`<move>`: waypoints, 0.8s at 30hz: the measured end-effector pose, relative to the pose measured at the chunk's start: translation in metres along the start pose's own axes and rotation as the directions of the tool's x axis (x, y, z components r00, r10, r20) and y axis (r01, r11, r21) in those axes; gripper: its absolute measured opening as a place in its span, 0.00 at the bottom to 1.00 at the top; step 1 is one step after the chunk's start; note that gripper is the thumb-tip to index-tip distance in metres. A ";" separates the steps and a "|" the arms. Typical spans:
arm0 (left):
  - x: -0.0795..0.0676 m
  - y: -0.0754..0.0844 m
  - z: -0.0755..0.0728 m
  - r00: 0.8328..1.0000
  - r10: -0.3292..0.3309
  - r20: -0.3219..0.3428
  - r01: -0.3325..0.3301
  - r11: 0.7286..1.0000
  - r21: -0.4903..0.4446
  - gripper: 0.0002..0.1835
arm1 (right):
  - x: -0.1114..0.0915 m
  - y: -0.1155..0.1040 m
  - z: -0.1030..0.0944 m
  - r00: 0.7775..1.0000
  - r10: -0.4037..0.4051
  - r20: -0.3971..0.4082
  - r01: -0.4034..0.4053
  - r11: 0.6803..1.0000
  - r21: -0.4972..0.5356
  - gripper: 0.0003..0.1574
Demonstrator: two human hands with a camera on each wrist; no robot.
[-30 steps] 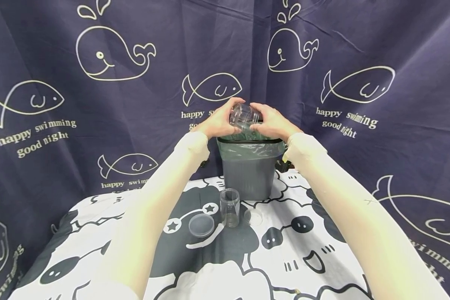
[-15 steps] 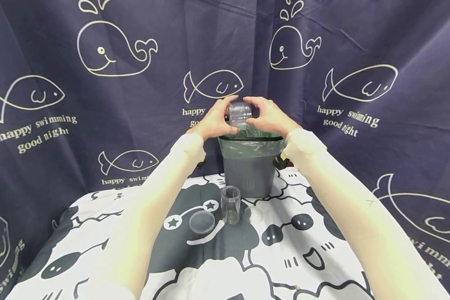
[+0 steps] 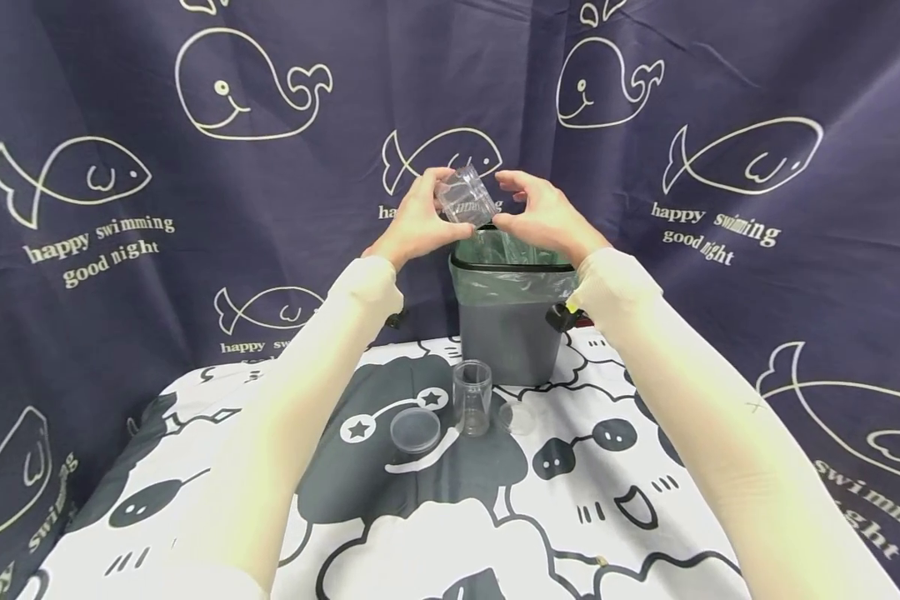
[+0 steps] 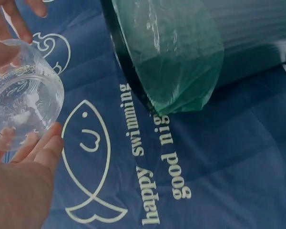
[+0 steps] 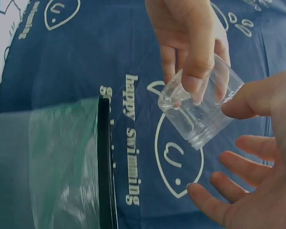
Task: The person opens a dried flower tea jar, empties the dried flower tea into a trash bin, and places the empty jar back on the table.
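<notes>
A clear plastic jar (image 3: 467, 198) is held tilted above and left of the bin. My left hand (image 3: 420, 218) grips it, its thumb and fingers on either side of the wall. In the right wrist view the jar (image 5: 200, 102) slants, with its threaded mouth pointing down. My right hand (image 3: 546, 215) is beside it; the thumb is at the jar's edge, while the other fingers stand apart from it, loosely bent. The left wrist view shows the jar's round base (image 4: 26, 105). The jar looks see-through, with no contents visible.
A grey bin (image 3: 510, 333) with a green liner bag (image 3: 513, 287) stands at the back of the cloth-covered table (image 3: 390, 550). In front of it are a taller clear jar (image 3: 472, 400), a dark round lid (image 3: 416, 430) and a clear lid (image 3: 517, 417). A navy curtain (image 3: 270, 217) hangs behind.
Both hands have moved up and slightly left relative to the bin with the jar. The jar has turned and tilted, and the right fingers have come away from it.
</notes>
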State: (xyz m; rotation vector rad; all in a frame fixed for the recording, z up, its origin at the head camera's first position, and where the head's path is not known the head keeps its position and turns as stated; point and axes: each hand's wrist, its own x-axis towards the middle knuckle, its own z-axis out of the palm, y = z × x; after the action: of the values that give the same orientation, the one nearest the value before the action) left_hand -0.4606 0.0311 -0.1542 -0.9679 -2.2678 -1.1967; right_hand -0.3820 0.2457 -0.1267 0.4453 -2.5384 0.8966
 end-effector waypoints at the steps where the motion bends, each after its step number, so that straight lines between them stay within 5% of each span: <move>1: -0.002 0.000 -0.004 1.000 -0.007 -0.014 0.007 1.000 0.005 0.49 | 0.000 -0.003 0.002 1.000 0.004 0.000 -0.004 1.000 0.008 0.44; 9: -0.029 0.000 -0.035 0.990 -0.098 -0.105 0.097 0.995 -0.009 0.49 | -0.002 -0.025 0.023 1.000 0.006 0.019 -0.007 0.997 0.080 0.43; 16: -0.067 -0.010 -0.061 0.967 -0.209 -0.143 0.202 0.977 -0.064 0.48 | -0.007 -0.042 0.047 0.997 -0.022 0.072 0.010 0.988 0.154 0.43; 24: -0.119 -0.021 -0.085 0.940 -0.269 -0.208 0.224 0.951 -0.214 0.46 | -0.016 -0.053 0.077 0.992 -0.060 0.108 0.034 0.973 0.229 0.42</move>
State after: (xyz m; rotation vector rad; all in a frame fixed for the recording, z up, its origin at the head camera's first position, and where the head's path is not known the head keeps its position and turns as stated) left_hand -0.3927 -0.0946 -0.1922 -0.5728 -2.1605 -1.5663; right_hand -0.3662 0.1585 -0.1617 0.6407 -2.5245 1.1799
